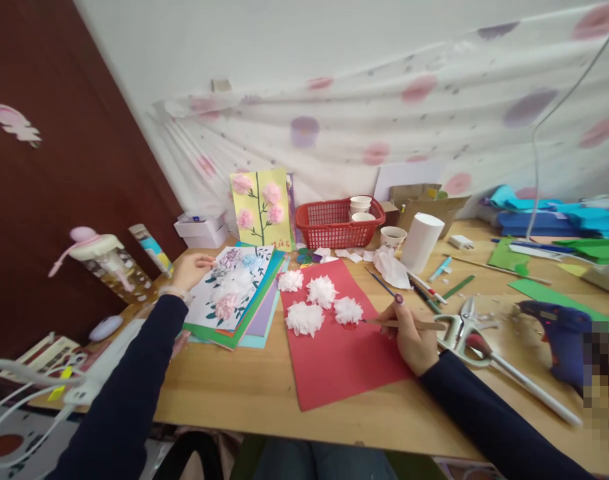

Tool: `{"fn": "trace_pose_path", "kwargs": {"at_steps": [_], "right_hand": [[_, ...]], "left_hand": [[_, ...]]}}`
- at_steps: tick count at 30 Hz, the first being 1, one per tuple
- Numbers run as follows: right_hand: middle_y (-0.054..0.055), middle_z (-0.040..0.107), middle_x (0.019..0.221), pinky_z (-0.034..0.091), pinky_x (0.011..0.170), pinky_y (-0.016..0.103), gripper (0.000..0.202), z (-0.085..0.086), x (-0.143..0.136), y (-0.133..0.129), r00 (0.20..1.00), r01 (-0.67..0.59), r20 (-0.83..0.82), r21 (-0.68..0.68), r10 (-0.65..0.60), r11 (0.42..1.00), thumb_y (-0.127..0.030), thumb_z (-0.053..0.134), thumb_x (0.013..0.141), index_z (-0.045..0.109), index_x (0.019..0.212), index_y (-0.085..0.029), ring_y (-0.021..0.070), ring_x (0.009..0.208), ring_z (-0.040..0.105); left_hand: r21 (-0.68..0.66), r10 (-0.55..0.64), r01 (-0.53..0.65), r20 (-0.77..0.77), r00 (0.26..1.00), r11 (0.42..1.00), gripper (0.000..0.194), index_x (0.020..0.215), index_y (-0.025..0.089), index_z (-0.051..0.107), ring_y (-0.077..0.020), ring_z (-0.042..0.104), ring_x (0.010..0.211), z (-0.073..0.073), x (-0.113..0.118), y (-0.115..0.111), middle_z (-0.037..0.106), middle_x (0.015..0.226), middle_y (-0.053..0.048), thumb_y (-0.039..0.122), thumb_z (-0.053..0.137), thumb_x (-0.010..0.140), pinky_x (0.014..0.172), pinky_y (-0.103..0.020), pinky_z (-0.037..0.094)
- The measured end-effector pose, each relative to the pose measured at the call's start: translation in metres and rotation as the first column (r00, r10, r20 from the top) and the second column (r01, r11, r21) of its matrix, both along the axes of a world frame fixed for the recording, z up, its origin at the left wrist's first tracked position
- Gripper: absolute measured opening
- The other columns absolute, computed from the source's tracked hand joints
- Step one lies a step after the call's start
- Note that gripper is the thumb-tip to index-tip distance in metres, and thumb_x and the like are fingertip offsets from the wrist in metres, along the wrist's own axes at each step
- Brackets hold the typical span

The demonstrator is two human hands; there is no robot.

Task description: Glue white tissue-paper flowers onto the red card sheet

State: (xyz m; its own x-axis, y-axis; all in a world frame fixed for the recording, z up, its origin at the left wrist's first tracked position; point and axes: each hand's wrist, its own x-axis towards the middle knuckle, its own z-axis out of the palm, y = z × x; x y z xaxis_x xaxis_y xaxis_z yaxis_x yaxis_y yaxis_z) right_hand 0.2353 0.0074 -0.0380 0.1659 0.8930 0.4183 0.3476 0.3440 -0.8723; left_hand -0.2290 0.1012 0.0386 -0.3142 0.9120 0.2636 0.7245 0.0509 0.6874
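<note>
A red sheet of paper (329, 373) lies on the table with several white crumpled tissue flowers (305, 319) on its upper half. My right hand (413, 339) is closed around a thin brown-handled paintbrush (431, 325). The brush's dark tip is at the lower edge of the rightmost white flower (348, 310), by a small dark red patch on the paper. To the left, my left hand (193, 272) reaches to the upper left edge of a flower picture (201, 303), its fingers extended. That picture rests on a stack of coloured paper (254, 325).
Behind stand a red basket (334, 235) with paper cups, a yellow flower picture (259, 207) and a white paper roll (422, 241). Scissors (467, 327) and a blue glue gun (554, 327) lie at right. A drink bottle (111, 263) stands at left.
</note>
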Motion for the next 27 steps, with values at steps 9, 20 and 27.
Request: {"fn": "trace_pose_path", "kwargs": {"at_steps": [9, 20, 27], "right_hand": [[0.004, 0.057, 0.041, 0.041, 0.040, 0.030, 0.071, 0.007, -0.002, -0.003, 0.998, -0.018, 0.057, 0.038, 0.015, 0.999, -0.070, 0.035, 0.095, 0.063, 0.050, -0.022, 0.0153, 0.036, 0.052], [0.003, 0.058, 0.041, 0.042, 0.039, 0.029, 0.071, 0.006, 0.002, -0.002, 0.996, -0.022, 0.091, 0.063, 0.016, 0.998, -0.070, 0.035, 0.096, 0.063, 0.051, -0.022, 0.0151, 0.036, 0.053], [0.003, 0.058, 0.041, 0.042, 0.039, 0.030, 0.071, 0.000, 0.002, 0.000, 0.998, -0.044, 0.052, 0.043, 0.042, 0.998, -0.071, 0.035, 0.095, 0.065, 0.052, -0.022, 0.0156, 0.036, 0.053]], "left_hand": [[-0.381, 0.173, -0.179, -0.050, 0.984, 0.907, 0.036, 0.124, 0.016, 0.060, -0.0250, 0.064, 0.106, -0.021, -0.007, 0.003, 0.062, 0.124, -0.008, 0.037, 0.063, 0.095, 0.088, -0.044, 0.056], [-0.225, 0.156, -0.132, 0.089, 0.984, 0.965, 0.037, 0.126, 0.017, 0.059, -0.0250, 0.064, 0.107, -0.030, -0.005, 0.007, 0.061, 0.127, -0.010, 0.036, 0.063, 0.095, 0.089, -0.045, 0.056], [0.013, 0.055, -0.058, 0.148, 0.987, 0.998, 0.033, 0.111, 0.013, 0.066, -0.0256, 0.065, 0.104, 0.000, 0.007, -0.017, 0.068, 0.113, -0.009, 0.040, 0.064, 0.092, 0.087, -0.040, 0.055]]}}
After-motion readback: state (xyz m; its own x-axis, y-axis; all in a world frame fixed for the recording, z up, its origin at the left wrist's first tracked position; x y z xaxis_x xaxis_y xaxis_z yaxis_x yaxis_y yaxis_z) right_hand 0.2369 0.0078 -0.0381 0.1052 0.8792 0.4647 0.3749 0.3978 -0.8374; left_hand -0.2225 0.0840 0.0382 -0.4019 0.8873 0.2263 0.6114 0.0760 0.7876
